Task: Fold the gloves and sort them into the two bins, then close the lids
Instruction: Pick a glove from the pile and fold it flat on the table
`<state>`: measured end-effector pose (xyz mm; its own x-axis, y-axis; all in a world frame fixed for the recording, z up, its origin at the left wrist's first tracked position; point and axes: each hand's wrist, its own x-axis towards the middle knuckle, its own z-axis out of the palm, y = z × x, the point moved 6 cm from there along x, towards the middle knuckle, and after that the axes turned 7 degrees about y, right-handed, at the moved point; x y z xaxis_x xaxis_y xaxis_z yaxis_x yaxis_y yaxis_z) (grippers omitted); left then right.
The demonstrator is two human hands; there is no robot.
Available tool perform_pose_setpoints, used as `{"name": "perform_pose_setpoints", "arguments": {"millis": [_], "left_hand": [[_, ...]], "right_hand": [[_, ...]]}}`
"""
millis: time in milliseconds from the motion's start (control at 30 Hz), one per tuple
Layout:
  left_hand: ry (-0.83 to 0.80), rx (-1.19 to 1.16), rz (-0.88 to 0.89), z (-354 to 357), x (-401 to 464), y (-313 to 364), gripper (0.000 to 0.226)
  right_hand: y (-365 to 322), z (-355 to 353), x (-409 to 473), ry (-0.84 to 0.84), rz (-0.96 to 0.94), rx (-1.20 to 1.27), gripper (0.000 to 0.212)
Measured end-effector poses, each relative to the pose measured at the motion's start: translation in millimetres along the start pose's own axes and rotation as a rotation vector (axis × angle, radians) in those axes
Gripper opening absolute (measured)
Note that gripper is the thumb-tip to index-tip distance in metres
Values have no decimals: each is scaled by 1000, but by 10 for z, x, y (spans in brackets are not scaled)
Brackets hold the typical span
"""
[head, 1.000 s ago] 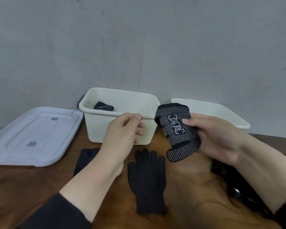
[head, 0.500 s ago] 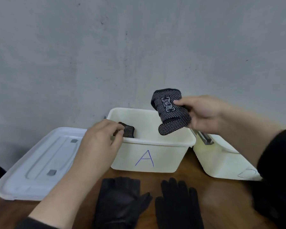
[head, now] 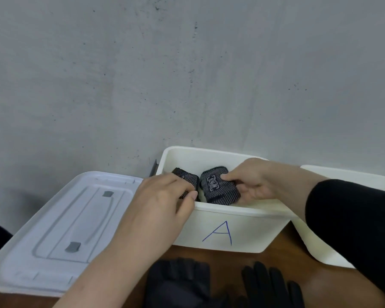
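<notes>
While both hands were down inside the white plastic bin marked with a blue letter A [head: 218, 227], the step looked like seating the second folded glove next to the first one. The right hand [head: 251, 181] was pinching the folded black glove with the white dots and logo patch [head: 218, 188], thumb on top and fingers curled under it, low in the bin near the front wall. The left hand [head: 162, 201] had its fingers curled over the other folded dotted black glove [head: 186, 180] just beside it, the two bundles touching or nearly so, can't tell which. My guess at doing this well: press the bundle flat before letting go so the fold didn't spring open, and keep the left hand pinning its neighbour. Two plain black gloves [head: 267, 285] lay unfolded on the brown wooden table [head: 282, 252] in front, probably meant for the second white bin [head: 351, 174] on the right. A white rectangular lid [head: 60, 230] sat off to the left.
</notes>
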<state>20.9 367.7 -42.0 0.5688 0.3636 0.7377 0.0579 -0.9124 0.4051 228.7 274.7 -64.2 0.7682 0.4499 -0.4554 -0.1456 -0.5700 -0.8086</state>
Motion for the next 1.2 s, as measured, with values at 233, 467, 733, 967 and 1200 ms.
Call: {"name": "perform_pose_setpoints", "arguments": {"millis": [233,467,733,967,1200], "left_hand": [[-7,-5,-16,14,-14,-28,33],[71,-2,11,-19,-70,118,31],[133,-184,63,-27,-466,800,23],[-229,-126,94,363,-1354,1348,32],[-519,39,220,648,-1918,1584,33]], "right_hand": [[-220,-85,115,204,-238,-652,41],[-521,-320,-629,350,-640,-373,23],[476,-735,-1953,510,-842,-94,20],[2196,-630,-2044,428,-610,-326,13],[2586,-529,-2096,303,-689,-444,26]]}}
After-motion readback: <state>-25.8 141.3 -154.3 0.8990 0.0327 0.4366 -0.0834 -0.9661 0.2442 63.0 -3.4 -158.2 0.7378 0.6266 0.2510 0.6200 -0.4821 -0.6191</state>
